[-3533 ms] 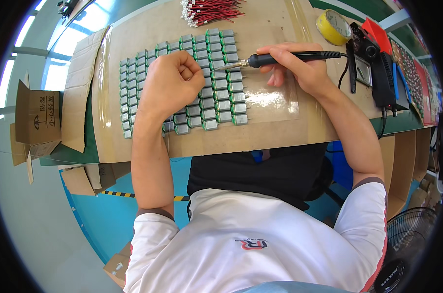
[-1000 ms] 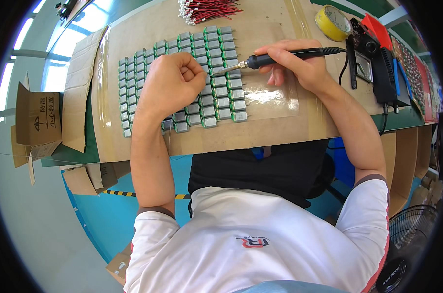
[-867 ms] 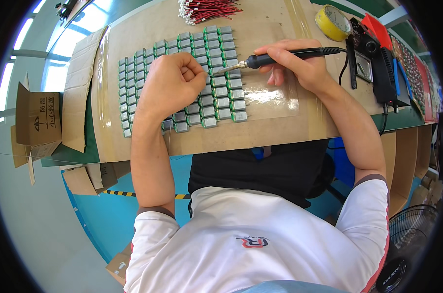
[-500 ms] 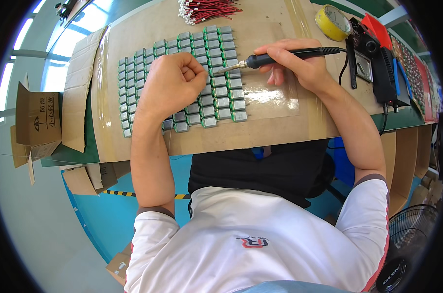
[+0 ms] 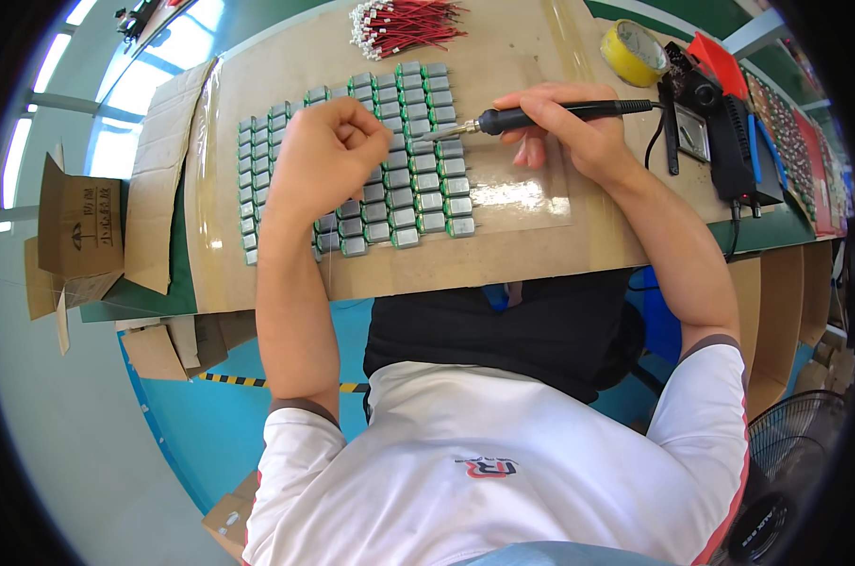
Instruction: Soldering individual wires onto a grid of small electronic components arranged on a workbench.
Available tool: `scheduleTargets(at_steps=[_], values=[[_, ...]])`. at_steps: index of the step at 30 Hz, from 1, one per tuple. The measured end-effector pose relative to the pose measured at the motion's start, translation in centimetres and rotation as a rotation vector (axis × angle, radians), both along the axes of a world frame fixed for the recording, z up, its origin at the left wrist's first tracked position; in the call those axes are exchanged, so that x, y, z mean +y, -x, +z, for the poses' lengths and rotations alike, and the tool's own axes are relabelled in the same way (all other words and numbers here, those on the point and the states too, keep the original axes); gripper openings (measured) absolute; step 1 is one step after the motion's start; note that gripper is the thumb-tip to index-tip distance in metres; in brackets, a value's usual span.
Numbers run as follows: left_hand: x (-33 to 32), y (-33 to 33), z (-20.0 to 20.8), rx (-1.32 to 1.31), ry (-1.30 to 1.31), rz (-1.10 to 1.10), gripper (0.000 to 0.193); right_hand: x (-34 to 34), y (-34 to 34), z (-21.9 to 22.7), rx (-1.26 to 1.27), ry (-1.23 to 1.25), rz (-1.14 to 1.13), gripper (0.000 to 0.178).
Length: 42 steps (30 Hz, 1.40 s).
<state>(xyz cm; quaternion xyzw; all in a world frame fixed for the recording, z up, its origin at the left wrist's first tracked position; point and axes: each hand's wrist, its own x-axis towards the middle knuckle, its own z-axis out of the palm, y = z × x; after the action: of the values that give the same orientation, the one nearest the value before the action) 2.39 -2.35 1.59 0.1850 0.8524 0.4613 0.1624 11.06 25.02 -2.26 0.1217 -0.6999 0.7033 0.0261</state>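
My right hand point(image 5: 578, 132) grips a soldering iron point(image 5: 559, 113) by its black handle. The iron's metal tip points left, over the rows of small grey metal motors point(image 5: 404, 217) with green ends. Above the left part of these rows is my left hand point(image 5: 328, 156), its thumb and fingers closed in a pinch. What the pinch holds is hidden; a thin strand hangs below that wrist near the table's front edge. The hand and forearm cover some of the motors.
Red wires with white connectors point(image 5: 404, 26) lie in a bundle at the back. Yellow tape point(image 5: 635, 54) and a black soldering station point(image 5: 729, 141) with a cord stand at the right. An open cardboard box point(image 5: 83, 222) is at the left, and a fan point(image 5: 790, 443) is low on the right.
My left hand has shifted slightly left, still pinched. The soldering iron stays in my right hand, its tip nearly in the same place. The whole view has moved a little.
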Motion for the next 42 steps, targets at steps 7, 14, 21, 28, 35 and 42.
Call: scheduleTargets(at_steps=[7, 14, 21, 28, 35, 42], values=[[0.0, -1.4, 0.3, 0.028, -0.243, 0.120, 0.017, 0.4, -1.2, 1.3, -0.028, 0.024, -0.092, 0.029], [0.4, -2.5, -0.2, 0.033, -0.279, 0.166, 0.026, 0.2, -2.5, 2.0, -0.022, 0.116, -0.131, 0.025], [-2.1, -1.2, -2.7, 0.138, -0.205, 0.116, 0.006, -1.0, -2.7, -0.5, -0.121, 0.091, -0.101, 0.028], [-0.2, -1.8, -2.8, 0.045, -0.212, 0.096, 0.008, 0.4, -2.3, -0.7, -0.077, 0.164, -0.107, 0.032], [-1.0, -2.2, -2.7, 0.031, -0.173, 0.118, 0.009, -0.6, -2.3, -0.4, -0.095, 0.129, -0.076, 0.030], [-0.9, -1.8, -3.1, 0.084, -0.121, 0.069, 0.008, -0.6, -2.2, -0.5, -0.055, 0.048, -0.030, 0.028]])
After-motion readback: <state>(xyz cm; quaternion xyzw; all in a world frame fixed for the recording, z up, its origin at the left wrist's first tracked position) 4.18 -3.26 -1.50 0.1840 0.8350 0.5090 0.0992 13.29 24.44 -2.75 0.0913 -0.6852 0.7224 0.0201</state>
